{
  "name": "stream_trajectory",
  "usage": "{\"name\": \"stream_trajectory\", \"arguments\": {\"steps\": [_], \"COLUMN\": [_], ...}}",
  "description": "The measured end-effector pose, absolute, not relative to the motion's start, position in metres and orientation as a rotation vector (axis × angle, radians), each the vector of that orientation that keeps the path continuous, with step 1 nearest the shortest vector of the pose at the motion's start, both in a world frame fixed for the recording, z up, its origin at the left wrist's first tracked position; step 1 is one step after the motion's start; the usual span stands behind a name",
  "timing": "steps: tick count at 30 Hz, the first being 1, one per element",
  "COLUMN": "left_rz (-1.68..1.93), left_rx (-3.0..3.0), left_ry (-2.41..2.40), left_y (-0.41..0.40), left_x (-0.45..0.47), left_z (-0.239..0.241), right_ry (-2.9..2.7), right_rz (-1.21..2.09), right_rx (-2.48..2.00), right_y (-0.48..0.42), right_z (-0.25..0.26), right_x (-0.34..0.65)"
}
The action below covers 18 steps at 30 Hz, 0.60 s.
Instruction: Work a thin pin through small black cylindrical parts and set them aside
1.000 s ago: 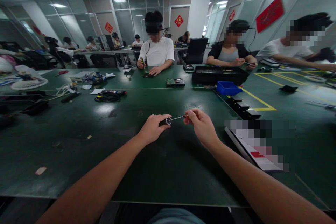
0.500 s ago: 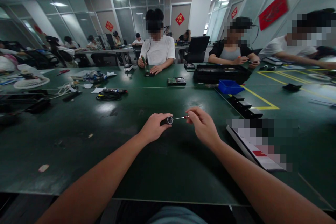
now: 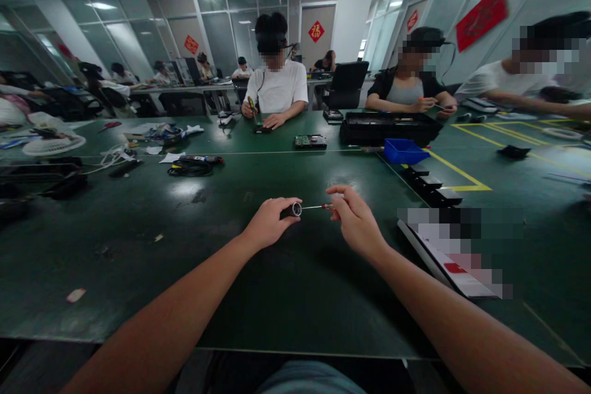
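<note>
Well in from table edge [image 3: 295, 351]: right hand [image 3: 356, 219] gripping screwdriver [image 3: 326, 206].

A short black cylinder [image 3: 287, 212] sits between the thumb and the other left fingers [image 3: 282, 202], lying roughly sideways, its round end with a pale, shiny rim facing out past the fingertips; inside the rim it looks dark, with detail too small to read. A slim screwdriver [image 3: 327, 205] lies nearly level in the right fingers [image 3: 345, 191], its small reddish handle partly hidden by them, its thin bright shaft pointing from them to the rimmed end; whether the tip enters cannot be told.
</note>
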<state>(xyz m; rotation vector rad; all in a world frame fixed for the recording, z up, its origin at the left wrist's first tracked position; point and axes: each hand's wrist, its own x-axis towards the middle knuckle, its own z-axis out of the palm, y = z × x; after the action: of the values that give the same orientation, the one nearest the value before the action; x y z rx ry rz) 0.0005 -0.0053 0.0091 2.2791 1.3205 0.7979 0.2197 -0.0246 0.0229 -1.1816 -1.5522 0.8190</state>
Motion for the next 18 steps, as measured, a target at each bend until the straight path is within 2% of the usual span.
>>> {"name": "stream_trajectory", "arguments": {"steps": [5,14,18], "left_rz": [0.8,0.913,0.846], "left_rx": [2.265,2.381,2.364], "left_ry": [1.34,1.247,1.302], "left_y": [-0.006,-0.003,0.001], "left_x": [0.001,-0.003,-0.004], "left_z": [0.01,0.014,0.011], "right_ry": [-1.417,-0.943,-0.989], "right_rz": [0.909,1.314,1.145], "right_rx": [-1.083,-0.923,-1.036], "right_y": [-0.021,-0.01,-0.008], "right_z": [0.021,0.012,0.008], "right_x": [0.217,0.217,0.219]}}
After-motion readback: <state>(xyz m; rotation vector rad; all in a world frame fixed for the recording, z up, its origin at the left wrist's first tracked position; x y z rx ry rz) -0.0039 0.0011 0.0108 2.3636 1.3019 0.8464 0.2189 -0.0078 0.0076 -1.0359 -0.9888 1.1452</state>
